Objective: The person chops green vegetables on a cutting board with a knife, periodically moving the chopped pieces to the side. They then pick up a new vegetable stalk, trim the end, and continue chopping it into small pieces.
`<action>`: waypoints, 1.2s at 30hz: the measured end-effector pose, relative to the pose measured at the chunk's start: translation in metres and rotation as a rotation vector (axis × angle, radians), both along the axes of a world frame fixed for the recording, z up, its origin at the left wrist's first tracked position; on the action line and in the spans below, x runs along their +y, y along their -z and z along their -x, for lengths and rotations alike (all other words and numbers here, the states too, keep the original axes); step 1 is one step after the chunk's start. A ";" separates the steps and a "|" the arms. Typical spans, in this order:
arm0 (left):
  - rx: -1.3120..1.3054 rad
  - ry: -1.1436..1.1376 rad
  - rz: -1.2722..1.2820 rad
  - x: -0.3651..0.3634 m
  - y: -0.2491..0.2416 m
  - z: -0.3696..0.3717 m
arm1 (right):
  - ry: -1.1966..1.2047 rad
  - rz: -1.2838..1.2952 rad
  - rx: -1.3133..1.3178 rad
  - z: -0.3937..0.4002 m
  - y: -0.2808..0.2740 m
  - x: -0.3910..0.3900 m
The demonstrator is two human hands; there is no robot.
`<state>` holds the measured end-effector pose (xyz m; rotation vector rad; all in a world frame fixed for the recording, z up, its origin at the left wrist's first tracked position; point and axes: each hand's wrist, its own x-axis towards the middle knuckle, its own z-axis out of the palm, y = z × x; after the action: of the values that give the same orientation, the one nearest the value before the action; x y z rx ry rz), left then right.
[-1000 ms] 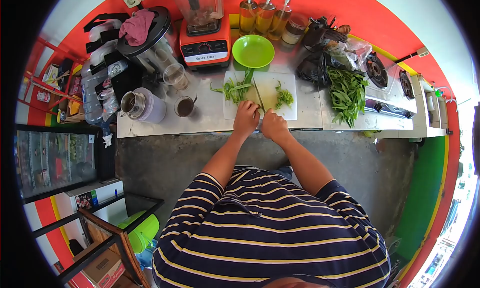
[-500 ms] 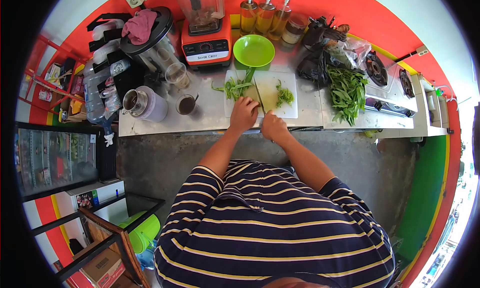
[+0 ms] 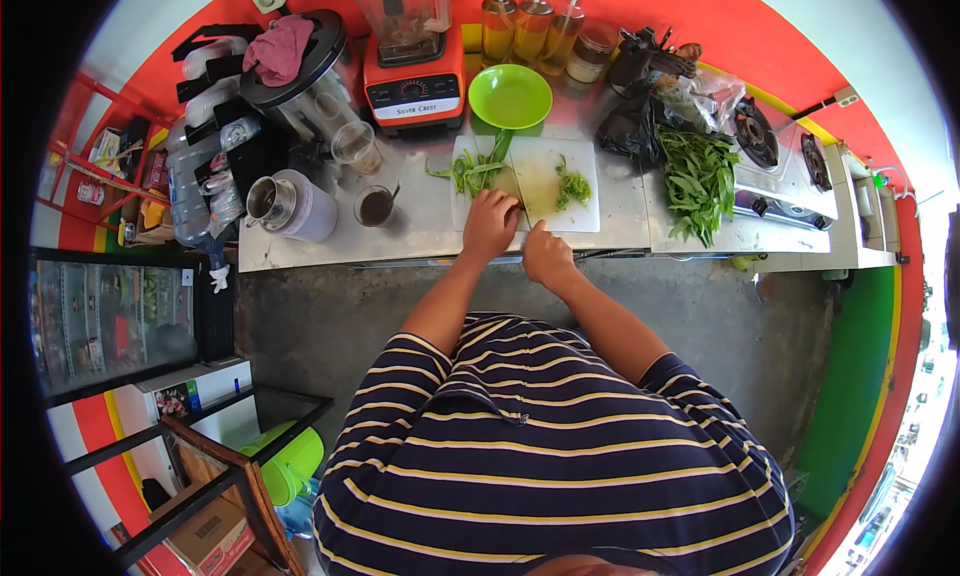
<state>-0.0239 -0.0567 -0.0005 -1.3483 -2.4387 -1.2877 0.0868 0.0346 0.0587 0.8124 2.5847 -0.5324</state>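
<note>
A white cutting board [image 3: 585,216] lies at the counter's front edge. My left hand [image 3: 490,224] is closed, fingertips curled down on green vegetable stalks [image 3: 470,173] on the board's left side. My right hand [image 3: 549,256] grips a knife at the board's front edge. The blade of the knife [image 3: 518,184] points away from me, close beside my left fingertips. Its handle is mostly hidden in my fist. To the right of the blade sits a small heap of chopped greens [image 3: 572,187]. A green plate [image 3: 511,98] stands just behind the board.
Left of the board stand a glass of dark drink [image 3: 375,208], a clear cup [image 3: 355,148] and a metal-topped flask [image 3: 290,206]. A red blender [image 3: 414,91] and oil bottles [image 3: 531,31] line the back. Leafy greens [image 3: 697,186] lie right, beside a gas stove [image 3: 785,171].
The camera view has shifted slightly. Both hands stay at nearly the same place on the board, and the knife remains beside my left fingers.
</note>
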 end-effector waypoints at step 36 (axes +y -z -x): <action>0.006 0.003 -0.093 0.000 0.004 0.000 | -0.044 -0.026 0.037 -0.008 0.005 0.000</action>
<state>-0.0239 -0.0569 -0.0041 -1.3307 -2.3423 -1.3769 0.0951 0.0343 0.0541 0.7594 2.6422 -0.5063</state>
